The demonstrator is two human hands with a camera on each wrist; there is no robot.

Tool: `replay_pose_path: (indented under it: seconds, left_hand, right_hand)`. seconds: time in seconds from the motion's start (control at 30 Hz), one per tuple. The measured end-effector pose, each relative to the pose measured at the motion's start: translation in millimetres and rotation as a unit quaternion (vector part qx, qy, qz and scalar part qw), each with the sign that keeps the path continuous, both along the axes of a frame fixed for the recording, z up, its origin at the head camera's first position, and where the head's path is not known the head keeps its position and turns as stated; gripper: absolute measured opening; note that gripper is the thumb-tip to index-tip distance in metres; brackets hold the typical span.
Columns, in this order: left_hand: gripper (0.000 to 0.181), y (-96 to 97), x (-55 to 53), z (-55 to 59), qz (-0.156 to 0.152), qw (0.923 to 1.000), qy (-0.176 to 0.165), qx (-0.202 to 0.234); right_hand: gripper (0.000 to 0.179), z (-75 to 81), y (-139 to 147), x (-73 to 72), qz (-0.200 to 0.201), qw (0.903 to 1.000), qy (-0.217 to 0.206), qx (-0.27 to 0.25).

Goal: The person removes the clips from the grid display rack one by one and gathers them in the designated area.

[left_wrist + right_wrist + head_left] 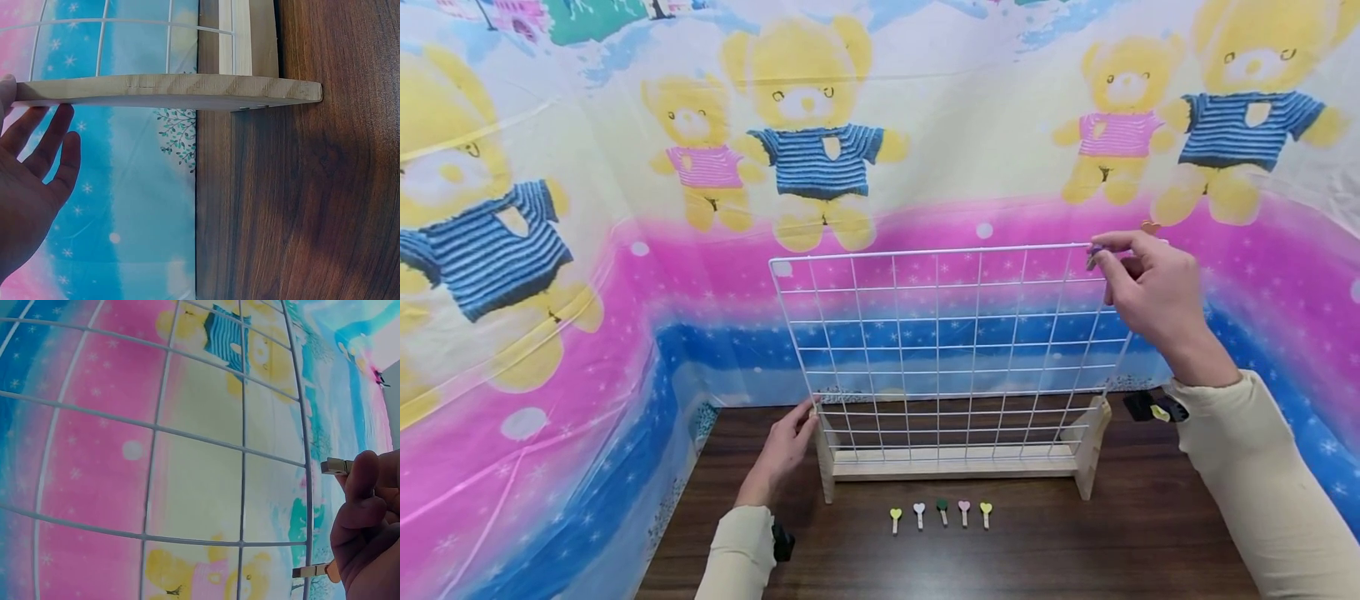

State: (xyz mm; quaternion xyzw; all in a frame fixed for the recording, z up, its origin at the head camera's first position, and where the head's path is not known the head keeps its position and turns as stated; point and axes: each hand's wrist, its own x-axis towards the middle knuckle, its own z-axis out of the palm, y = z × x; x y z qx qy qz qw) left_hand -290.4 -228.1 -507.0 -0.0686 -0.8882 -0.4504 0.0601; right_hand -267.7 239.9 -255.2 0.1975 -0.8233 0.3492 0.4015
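Observation:
A white wire grid panel (958, 346) stands upright in a wooden stand (955, 468). My left hand (784, 450) holds the top of the stand's left upright (169, 90), with the thumb on one side and fingers on the other. Near the grid's upper right, my right hand (1161, 287) pinches a small wooden clothespin (337, 466) between thumb and forefinger. In the right wrist view its tip is just off the top wire. Another clothespin (309, 570), with an orange heart (1150, 226), sits on that wire close to the corner, partly hidden by the right hand.
Several heart-topped clothespins (942, 512) lie in a row on the dark wood table (865, 567), in front of the stand: yellow, white, green and pink. Behind the table hangs a cloth (970, 158) printed with teddy bears, continuing down both sides.

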Motion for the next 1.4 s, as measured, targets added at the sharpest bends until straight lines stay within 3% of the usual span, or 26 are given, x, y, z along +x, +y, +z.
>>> replay_pose_path:
  seconds: [0.37,0.67,1.4]
  left_hand:
    - [0.041,-0.7,-0.9,0.5,-0.001,1.0000,-0.001,-0.003]
    - [0.041,-1.2,-1.8,-0.5,-0.001,1.0000,0.000,-0.002]
    - [0.042,-1.9,-2.8,-2.9,0.003,0.9999,-0.010,0.003]
  right_hand:
    - [0.019,-35.8,-2,16.4,0.032,0.9989,-0.006,0.034]
    - [0.023,-79.2,-8,22.5,0.039,0.9957,-0.015,0.083]
    - [0.021,-204.2,-9,23.8,0.101,0.9731,-0.158,0.134]
